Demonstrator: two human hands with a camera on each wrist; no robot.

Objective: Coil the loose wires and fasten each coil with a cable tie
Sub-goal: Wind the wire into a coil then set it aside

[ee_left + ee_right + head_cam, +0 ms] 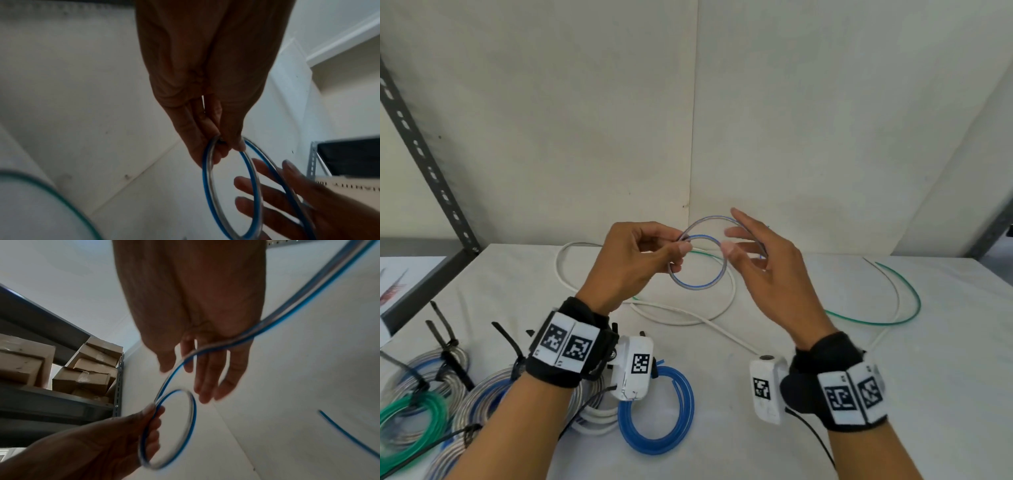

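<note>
Now, left hand (630,260): pinching blue-striped wire (700,286) loop.
Right hand (767,274): fingers spread, wire draped across palm.

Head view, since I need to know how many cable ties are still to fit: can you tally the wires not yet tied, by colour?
Clear wire with blue stripe, partly looped: 1
White wire, loose on the table: 1
Green wire, loose on the table: 1
Total: 3
</note>
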